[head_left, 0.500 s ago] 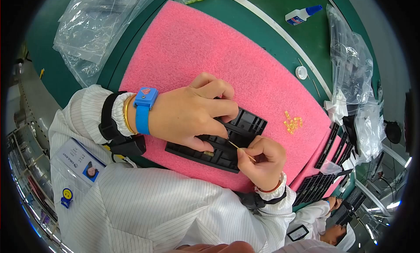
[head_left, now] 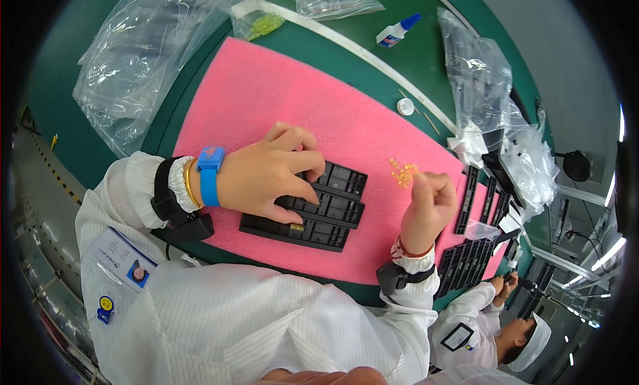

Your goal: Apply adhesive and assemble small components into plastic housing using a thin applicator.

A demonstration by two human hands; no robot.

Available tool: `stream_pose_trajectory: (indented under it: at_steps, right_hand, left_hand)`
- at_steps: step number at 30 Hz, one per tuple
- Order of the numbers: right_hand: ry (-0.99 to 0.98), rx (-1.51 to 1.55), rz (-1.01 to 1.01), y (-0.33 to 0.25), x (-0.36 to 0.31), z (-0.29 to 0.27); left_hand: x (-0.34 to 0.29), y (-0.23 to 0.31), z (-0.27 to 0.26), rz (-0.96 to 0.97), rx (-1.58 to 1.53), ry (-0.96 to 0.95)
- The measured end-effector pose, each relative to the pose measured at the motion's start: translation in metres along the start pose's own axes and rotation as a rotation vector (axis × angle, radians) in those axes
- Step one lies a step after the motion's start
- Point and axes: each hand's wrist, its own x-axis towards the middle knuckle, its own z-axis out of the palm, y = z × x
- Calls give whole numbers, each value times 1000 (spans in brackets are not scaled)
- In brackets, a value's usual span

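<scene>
Several black plastic strips with moulded compartments lie side by side on a pink foam mat. My left hand is bent over them, its thumb on the nearest strip and its fingers across the others. Beside that thumb a small brass-coloured piece sits in the nearest strip. To the right, my right hand is raised, thumb and fingers closed in a pinch. Whatever is between its fingertips is hidden. Just past them is a small pile of translucent yellow pieces on the mat.
A white bottle with a blue cap, a round white cap and thin sticks lie beyond the mat. Clear plastic bags lie around. More black parts are at right, near a co-worker.
My right hand has moved from the black strips over to the yellow pieces. The thin stick it held no longer shows. My left hand stays on the strips, and the whole view has shifted.
</scene>
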Motion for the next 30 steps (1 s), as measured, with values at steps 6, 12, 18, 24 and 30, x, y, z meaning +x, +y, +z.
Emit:
stream_pose_trajectory:
  at_steps: [6,12,18,24,30]
  right_hand:
    - [52,-34,87,3,75,-18]
    - [-33,-240,118,48,112,-18]
    - [-25,-311,33,53,110,-11]
    - [-39,-411,-23,58,110,-6]
    - [-39,-463,-18,63,110,-9]
  left_hand:
    - [-1,4,0,4,5,14]
    - [1,5,-1,13,4,6]
    - [2,6,-3,-7,3,-20]
    - [4,5,-5,-36,23,-47]
    - [4,6,-4,-42,26,-38]
